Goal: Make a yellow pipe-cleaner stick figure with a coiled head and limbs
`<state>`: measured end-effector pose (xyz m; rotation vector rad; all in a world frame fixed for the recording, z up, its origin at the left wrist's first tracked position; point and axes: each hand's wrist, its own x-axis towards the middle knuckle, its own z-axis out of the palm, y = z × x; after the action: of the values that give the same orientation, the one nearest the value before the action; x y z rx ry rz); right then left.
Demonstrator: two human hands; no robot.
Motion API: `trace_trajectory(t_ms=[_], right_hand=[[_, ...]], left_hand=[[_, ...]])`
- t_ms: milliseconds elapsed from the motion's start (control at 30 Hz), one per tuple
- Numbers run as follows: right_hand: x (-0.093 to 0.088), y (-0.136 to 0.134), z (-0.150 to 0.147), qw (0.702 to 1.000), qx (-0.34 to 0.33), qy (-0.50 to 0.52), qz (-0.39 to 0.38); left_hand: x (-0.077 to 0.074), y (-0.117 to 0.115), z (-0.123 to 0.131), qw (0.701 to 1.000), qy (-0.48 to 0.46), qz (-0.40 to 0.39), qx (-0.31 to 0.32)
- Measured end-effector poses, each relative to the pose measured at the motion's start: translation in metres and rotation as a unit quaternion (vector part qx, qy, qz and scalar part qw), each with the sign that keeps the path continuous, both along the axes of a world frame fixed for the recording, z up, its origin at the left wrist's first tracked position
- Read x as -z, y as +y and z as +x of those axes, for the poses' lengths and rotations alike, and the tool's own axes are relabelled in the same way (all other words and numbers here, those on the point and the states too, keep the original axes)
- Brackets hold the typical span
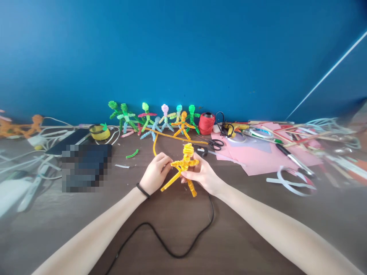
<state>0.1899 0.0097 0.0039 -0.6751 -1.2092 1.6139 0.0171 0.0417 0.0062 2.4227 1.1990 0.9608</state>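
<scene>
A yellow-orange pipe cleaner figure point(185, 165) with a coiled head, arms and legs is held up over the table. My right hand point(204, 173) is closed around its right side, thumb across the body. One leg is thickly wrapped; the other point(171, 180) is straight and thinner. My left hand point(156, 172), a black band on its wrist, is closed beside the figure's left arm, fingertips pinched together. An orange pipe cleaner point(155, 146) runs up from behind the left hand's fingers; its end in the grip is hidden.
Several coloured pipe cleaner figures point(145, 114) stand along the blue wall beside a red spool point(207, 123). Black scissors point(216, 144), pink paper point(252, 158) and a marker point(294, 159) lie to the right. A blurred dark object point(88, 168) lies left; a black cable point(163, 240) crosses in front.
</scene>
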Motion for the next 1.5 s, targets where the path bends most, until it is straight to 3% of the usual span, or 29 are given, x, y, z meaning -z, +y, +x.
trace_trajectory(t_ms=[267,667,867,1500], right_hand=[[-0.004,0.000,0.000,1.000,-0.003,0.030,-0.001],[-0.004,0.007,0.001,0.997,0.078,0.013,0.009],[-0.002,0.009,0.002,0.996,0.087,0.019,0.004],[-0.006,0.007,0.005,0.995,0.096,-0.002,0.000]], left_hand=[[0.005,-0.001,0.003,1.000,0.004,-0.005,0.014],[-0.003,-0.010,0.005,0.995,-0.003,-0.070,0.065],[-0.009,-0.014,0.009,0.992,-0.003,-0.114,0.062],[-0.004,-0.010,0.006,0.994,0.003,-0.090,0.063]])
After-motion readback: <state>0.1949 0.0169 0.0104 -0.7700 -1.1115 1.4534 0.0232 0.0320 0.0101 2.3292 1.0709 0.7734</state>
